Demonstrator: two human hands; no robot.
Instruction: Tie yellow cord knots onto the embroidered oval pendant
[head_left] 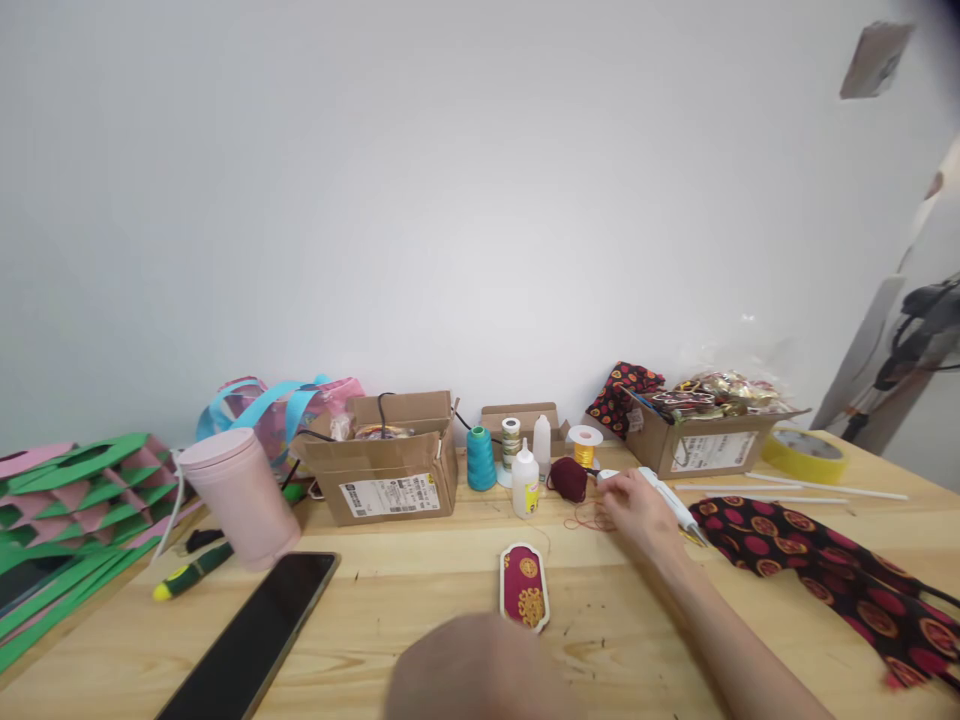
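Note:
My right hand (pixel 639 508) reaches across the table, its fingers curled over a white hot glue gun (pixel 670 494) whose nozzle points toward the right front. Just left of those fingers sits a dark red ball of yarn (pixel 568 480) with loose red thread (pixel 589 520). My left hand (pixel 480 672) is a blurred shape at the bottom edge; its fingers cannot be made out. Beyond it lies a dark red fabric panel (pixel 516 580) with gold patterns and a pale scalloped rim. A white glue bottle (pixel 525 482) stands upright behind the panel.
Cardboard boxes (pixel 420 480) (pixel 705 450), a teal thread cone (pixel 481 460) and a yellow thread spool (pixel 584 447) line the back. At left are a phone (pixel 255 630), a pink canister (pixel 244 500) and a screwdriver (pixel 191 572). Patterned fabric (pixel 795 545) and yellow tape (pixel 804 457) lie right.

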